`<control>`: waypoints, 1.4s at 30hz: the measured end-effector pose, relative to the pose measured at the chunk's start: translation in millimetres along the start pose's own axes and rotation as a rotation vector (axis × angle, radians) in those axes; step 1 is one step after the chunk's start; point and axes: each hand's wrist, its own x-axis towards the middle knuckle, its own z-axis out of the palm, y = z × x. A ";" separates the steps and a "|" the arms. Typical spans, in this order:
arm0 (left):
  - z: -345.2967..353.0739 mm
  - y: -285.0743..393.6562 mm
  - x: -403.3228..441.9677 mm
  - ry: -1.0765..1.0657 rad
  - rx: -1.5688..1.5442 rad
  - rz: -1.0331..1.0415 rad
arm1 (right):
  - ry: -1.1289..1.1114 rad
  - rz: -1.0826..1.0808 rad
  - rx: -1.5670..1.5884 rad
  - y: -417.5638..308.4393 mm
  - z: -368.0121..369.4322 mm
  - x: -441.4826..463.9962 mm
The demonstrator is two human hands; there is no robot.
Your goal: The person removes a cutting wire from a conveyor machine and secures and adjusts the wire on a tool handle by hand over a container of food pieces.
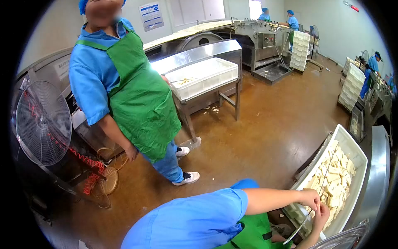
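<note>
My left hand (310,199), at the end of a bare forearm below a blue sleeve, is over the near side of a white plastic bin (358,159). Just below it, my right hand (321,216) meets it, fingertips to fingertips. Both hands are pinched closed; whatever is between the fingers is too small to make out. Pale, flat cut pieces (333,182) lie heaped in the bin under and beyond the hands. A thin dark rod (325,176) crosses the bin, and a curved metal strip (296,232) shows near my right wrist.
A co-worker in a green apron (139,95) stands to the left beside another white bin (207,79) on a metal stand. A fan (43,122) and red coiled hose (89,166) are at far left. Stacked crates (299,52) and conveyor machinery (259,39) stand farther back.
</note>
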 end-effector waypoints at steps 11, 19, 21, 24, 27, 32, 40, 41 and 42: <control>0.0 -9.2 11.2 -0.063 0.006 -0.045 | 0.184 -0.209 -0.128 -8.2 1.0 -2.3; 0.4 -4.2 8.9 -0.037 0.076 -0.050 | 0.193 -0.189 -0.129 -0.9 -4.4 -2.0; -0.2 -2.3 8.0 -0.071 0.081 -0.127 | 0.181 -0.179 -0.131 1.3 -3.7 -4.1; 3.8 -5.9 6.3 -0.026 0.037 -0.070 | 0.201 -0.131 -0.130 -10.0 0.1 -6.3; 1.6 -4.4 8.0 -0.039 0.037 -0.075 | 0.217 -0.116 -0.066 -7.5 2.8 -4.5; 1.1 -0.2 -2.0 0.012 0.079 0.001 | 0.170 -0.085 -0.130 0.5 -1.8 -6.7; -0.5 -0.2 -1.2 0.015 0.160 0.009 | 0.230 -0.156 -0.172 -14.4 3.2 -4.2; 2.7 -2.8 0.8 0.027 0.157 0.035 | 0.213 -0.133 -0.162 -13.2 1.5 -5.2; 3.4 -1.2 0.6 0.027 0.156 0.037 | 0.196 -0.113 -0.149 -11.9 0.8 -4.0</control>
